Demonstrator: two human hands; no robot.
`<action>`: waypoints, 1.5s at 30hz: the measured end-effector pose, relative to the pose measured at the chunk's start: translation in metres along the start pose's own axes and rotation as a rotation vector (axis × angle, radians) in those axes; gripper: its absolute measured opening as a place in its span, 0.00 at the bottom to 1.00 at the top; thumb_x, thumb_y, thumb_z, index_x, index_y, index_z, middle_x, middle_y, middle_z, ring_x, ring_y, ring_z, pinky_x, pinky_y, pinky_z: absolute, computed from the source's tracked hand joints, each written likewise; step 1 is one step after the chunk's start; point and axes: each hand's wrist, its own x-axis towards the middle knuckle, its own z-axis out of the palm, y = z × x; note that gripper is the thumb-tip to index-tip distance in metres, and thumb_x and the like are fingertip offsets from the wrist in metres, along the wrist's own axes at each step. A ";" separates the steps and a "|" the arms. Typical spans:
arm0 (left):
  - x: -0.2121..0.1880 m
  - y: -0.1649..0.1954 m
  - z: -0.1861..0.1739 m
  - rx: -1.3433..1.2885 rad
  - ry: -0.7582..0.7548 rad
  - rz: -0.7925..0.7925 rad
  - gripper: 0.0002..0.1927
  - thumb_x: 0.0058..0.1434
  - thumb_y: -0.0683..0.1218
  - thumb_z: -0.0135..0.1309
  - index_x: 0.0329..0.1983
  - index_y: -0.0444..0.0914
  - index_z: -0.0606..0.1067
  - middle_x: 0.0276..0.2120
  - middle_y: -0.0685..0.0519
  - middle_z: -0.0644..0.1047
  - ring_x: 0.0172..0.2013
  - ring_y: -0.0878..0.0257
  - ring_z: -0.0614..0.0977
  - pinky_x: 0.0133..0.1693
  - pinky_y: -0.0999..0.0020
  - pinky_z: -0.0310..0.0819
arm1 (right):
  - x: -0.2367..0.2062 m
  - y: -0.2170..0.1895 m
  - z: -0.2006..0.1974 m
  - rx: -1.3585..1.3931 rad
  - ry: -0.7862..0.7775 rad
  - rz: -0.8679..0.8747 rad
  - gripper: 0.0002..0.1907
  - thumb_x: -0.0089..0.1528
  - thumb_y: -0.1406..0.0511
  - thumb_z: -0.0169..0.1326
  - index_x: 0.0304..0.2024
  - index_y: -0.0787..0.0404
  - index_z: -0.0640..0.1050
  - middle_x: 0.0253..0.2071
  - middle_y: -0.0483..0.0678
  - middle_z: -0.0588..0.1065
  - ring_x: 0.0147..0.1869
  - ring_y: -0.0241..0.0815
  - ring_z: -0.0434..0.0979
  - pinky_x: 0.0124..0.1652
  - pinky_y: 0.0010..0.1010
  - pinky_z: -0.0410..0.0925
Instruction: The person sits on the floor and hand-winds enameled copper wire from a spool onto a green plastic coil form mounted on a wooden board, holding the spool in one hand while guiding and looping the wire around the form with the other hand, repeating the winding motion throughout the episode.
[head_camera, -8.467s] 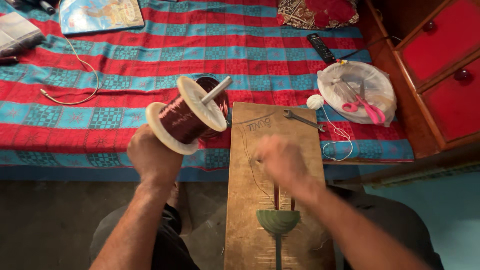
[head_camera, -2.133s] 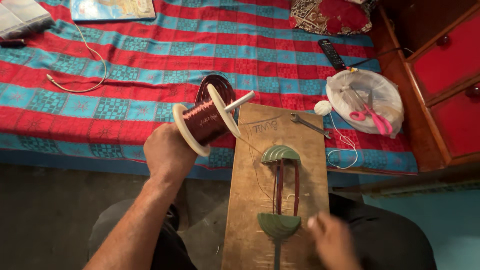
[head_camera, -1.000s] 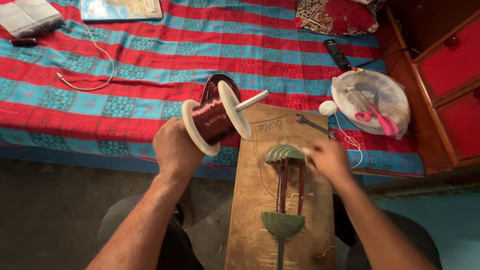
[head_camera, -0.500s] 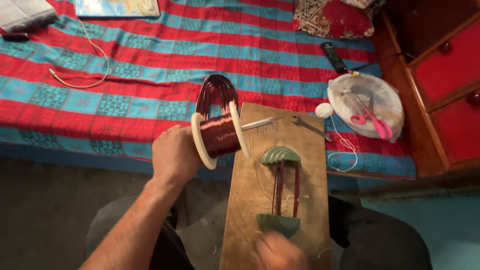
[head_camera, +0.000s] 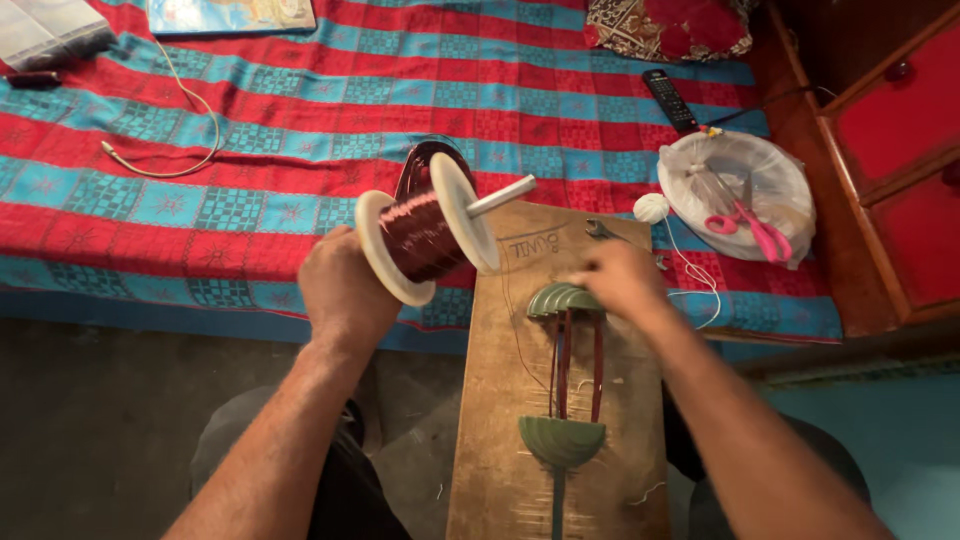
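left grip clenched, raised; right grip curled, extended

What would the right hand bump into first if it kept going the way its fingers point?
Probably the white-flanged spool of copper wire held by the left hand; the right hand points leftward, though depth is unclear.

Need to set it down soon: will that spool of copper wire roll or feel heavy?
The spool in the left hand looks densely wound, so probably heavy for its size. Its round flanges would likely roll if laid sideways. The stiff-looking wire might spring loose.
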 end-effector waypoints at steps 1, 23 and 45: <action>0.000 0.000 0.000 -0.012 0.030 -0.008 0.16 0.39 0.53 0.72 0.27 0.41 0.81 0.26 0.48 0.78 0.32 0.46 0.81 0.33 0.50 0.75 | 0.002 -0.018 0.003 -0.094 0.101 -0.170 0.10 0.51 0.58 0.66 0.29 0.56 0.84 0.29 0.55 0.80 0.34 0.53 0.80 0.34 0.45 0.70; 0.000 0.001 -0.004 0.011 -0.154 -0.207 0.17 0.44 0.55 0.70 0.32 0.41 0.83 0.27 0.44 0.81 0.33 0.42 0.83 0.35 0.48 0.76 | -0.124 0.082 0.039 0.085 0.011 0.428 0.18 0.64 0.51 0.56 0.33 0.59 0.82 0.21 0.53 0.80 0.23 0.47 0.81 0.30 0.42 0.70; -0.005 0.002 -0.005 0.083 -0.153 -0.077 0.19 0.40 0.53 0.70 0.36 0.45 0.83 0.27 0.47 0.80 0.33 0.45 0.83 0.36 0.48 0.76 | -0.247 0.022 0.099 0.032 0.127 0.149 0.15 0.64 0.59 0.56 0.29 0.64 0.76 0.26 0.57 0.73 0.33 0.47 0.78 0.38 0.39 0.73</action>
